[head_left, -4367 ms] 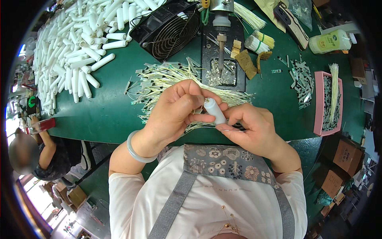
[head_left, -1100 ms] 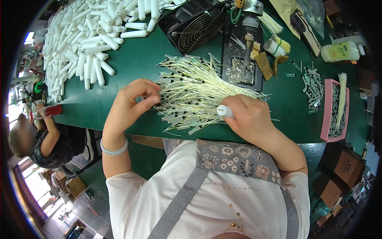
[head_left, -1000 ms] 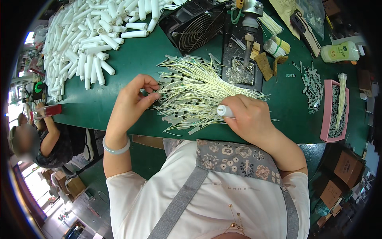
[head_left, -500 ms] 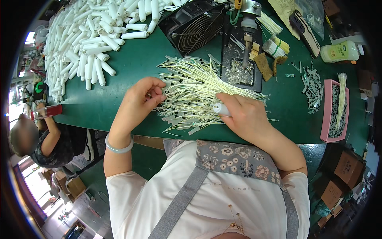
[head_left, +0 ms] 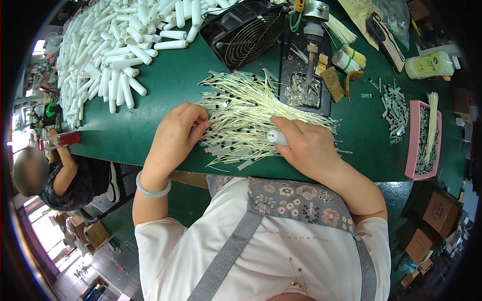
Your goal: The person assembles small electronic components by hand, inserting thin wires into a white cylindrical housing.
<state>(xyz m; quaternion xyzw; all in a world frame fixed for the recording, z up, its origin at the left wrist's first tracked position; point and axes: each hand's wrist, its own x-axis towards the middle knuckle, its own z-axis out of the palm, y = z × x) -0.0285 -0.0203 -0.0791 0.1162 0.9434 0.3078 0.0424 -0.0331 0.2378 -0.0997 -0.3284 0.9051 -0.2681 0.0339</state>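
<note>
A wide heap of thin pale-yellow wires [head_left: 251, 110] with small flat grey-green strips at their ends lies in front of me. My right hand [head_left: 312, 148] is wrapped round a white plastic tube [head_left: 277, 137], over the heap's right part; the tube's capped end points left. At the heap's left edge is my left hand [head_left: 181, 131], its fingers curled and thumb and forefinger close together at the wire ends. Whatever lies between those fingertips is too small or hidden to make out.
Many white tubes [head_left: 125, 55] are piled at the far left. A black fan [head_left: 251, 42] and a soldering stand [head_left: 306, 93] with a metal-flecked tray stand behind the wires. To the right are loose strips [head_left: 395, 113], a pink box [head_left: 414, 140] and a bottle [head_left: 429, 65]. Another person sits at left.
My left hand has turned slightly, its fingertips drawing a little closer together by the wire ends. The right hand has shifted slightly left with the white tube.
</note>
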